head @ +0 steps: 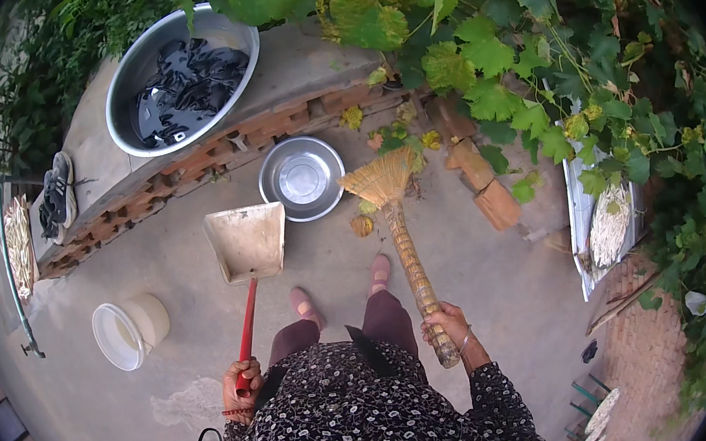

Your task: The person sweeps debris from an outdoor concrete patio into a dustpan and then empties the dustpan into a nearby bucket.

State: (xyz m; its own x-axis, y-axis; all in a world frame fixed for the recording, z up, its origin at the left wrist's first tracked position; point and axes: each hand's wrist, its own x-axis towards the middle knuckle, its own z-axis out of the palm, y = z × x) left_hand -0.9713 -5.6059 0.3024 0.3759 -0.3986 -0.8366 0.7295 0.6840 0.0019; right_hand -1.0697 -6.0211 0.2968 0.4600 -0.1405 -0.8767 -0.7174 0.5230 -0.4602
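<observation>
My left hand (241,387) grips the red handle of a long-handled dustpan (247,239), whose pale scoop points away from me. A few dark specks lie in the scoop. In my right hand (448,325) is the bound stalk handle of a straw hand broom (404,241). Its fanned bristles are at or over fallen leaves on the concrete; whether they touch the ground I cannot tell. Between scoop and bristles, a shallow metal basin (302,178) sits on the ground. One dry yellow-brown leaf (362,225) lies just below the bristles.
On the brick-edged concrete ledge (289,64) stand a large basin (120,126) of dark cloth in water and dark shoes (57,195). A white bucket (149,319) is at left, near a pipe tap (32,348). Loose bricks (496,204) and grapevine leaves (496,47) border the right.
</observation>
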